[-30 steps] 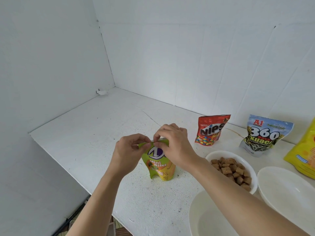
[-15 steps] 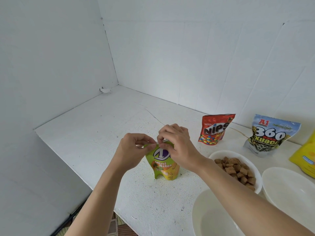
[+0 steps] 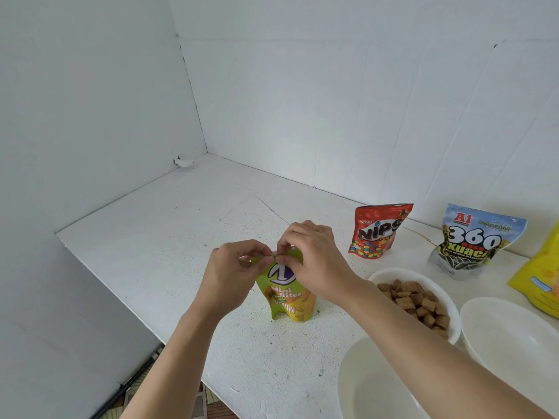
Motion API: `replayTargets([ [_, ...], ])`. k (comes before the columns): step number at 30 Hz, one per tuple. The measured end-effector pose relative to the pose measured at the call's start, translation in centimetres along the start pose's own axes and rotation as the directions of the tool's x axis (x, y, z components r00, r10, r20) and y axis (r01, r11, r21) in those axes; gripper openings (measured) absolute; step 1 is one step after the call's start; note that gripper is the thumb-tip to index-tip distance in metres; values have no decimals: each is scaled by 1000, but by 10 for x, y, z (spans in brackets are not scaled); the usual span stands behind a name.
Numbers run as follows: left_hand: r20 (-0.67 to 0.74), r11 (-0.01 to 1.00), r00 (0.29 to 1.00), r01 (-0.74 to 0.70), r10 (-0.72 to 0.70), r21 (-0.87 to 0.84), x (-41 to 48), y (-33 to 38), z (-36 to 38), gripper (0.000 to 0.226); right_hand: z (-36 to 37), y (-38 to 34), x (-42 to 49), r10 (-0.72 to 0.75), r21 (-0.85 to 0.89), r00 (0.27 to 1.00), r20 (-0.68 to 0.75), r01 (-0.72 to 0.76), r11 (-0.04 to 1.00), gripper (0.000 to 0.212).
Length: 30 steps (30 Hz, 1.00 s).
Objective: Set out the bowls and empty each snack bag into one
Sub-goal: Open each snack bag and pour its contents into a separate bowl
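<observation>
Pinching the top of the green snack bag [image 3: 287, 297] standing on the desk [image 3: 181, 237], the left hand [image 3: 233, 267] and right hand [image 3: 314, 261] seemed to risk a sudden rip spilling snacks short of the empty bowl [image 3: 366, 388].

White speckled counter [image 3: 157, 237] before you. On it stand 4 snack bags: green Mini Bites bag [image 3: 287, 300], red NIPS bag [image 3: 378, 234], 360 bag [image 3: 472, 243], yellow bag [image 3: 541, 276]. At your right, 3 white bowls: far bowl [image 3: 402, 270] with brown squares [image 3: 417, 300], right bowl [image 3: 514, 337], near bowl [image 3: 378, 388].
</observation>
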<state>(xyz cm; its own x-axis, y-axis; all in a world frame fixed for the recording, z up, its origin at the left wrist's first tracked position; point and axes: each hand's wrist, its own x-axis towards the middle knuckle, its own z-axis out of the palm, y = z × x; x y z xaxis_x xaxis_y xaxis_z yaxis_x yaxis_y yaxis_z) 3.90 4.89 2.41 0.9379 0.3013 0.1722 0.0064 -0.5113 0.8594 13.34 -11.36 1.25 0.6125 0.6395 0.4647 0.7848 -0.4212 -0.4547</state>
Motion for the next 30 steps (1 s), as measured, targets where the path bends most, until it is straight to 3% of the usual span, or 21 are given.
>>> replayTargets([
  [4,2,1000,1000,-4,4,27,0,1,-2,9,-2,-1,3,-45,-44,998,44,47,998,4],
  [7,21,998,1000,19,-20,52,1,2,-5,13,-5,0,0,-98,36,991,90,95,995,7],
  [21,-10,1000,1000,-4,4,-2,-4,-7,-3,7,-3,-4,5,17,24,995,96,-19,1000,7],
  [25,-1,998,1000,8,-8,-60,-5,-7,-7,8,-5,-6,4,-36,19,991,126,34,999,8],
  [30,30,997,998,48,-46,-60,-6,-6,-7,8,-7,-6,-4,-55,193,991,125,31,981,14],
])
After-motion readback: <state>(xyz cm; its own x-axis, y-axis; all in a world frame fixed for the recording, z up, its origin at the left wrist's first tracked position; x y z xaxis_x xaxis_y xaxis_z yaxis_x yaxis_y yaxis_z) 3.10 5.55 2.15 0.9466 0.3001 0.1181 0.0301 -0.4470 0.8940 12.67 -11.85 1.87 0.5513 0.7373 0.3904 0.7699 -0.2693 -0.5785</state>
